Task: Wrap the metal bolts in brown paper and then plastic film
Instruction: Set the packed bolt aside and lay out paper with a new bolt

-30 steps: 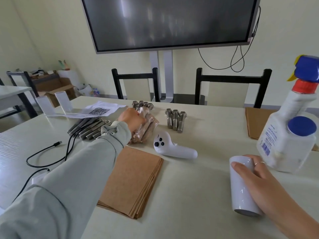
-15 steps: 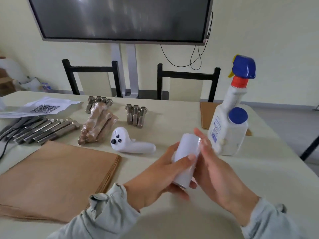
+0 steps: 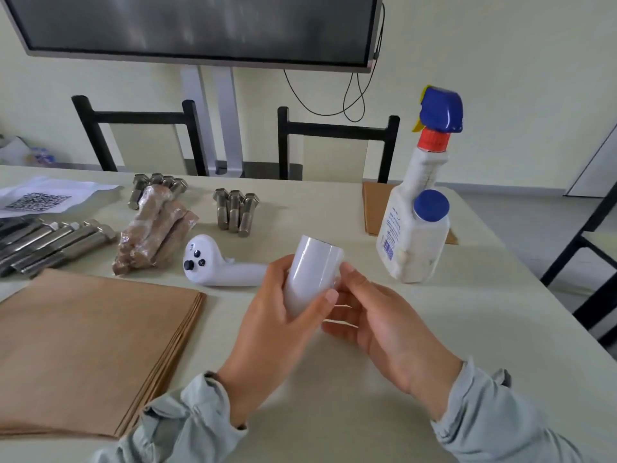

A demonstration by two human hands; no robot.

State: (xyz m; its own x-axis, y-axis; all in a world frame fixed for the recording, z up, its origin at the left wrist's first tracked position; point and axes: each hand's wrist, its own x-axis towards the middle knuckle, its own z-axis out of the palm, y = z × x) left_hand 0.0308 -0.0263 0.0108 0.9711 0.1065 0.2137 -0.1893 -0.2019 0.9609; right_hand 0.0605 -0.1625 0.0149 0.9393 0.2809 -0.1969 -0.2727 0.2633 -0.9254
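Both hands together on the film roll (image 3: 312, 274), left hand (image 3: 277, 315) gripping its barrel and right hand (image 3: 374, 320) curled under its lower end, probably hunting the free edge; bare bolts (image 3: 235, 212) and paper stack (image 3: 90, 349) lie within reach on the table (image 3: 417, 329).

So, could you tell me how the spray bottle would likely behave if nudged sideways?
The spray bottle stands tall on a narrow base, so it probably tips rather than slides. Its smooth plastic on the table may skid first. How full it is cannot be told.
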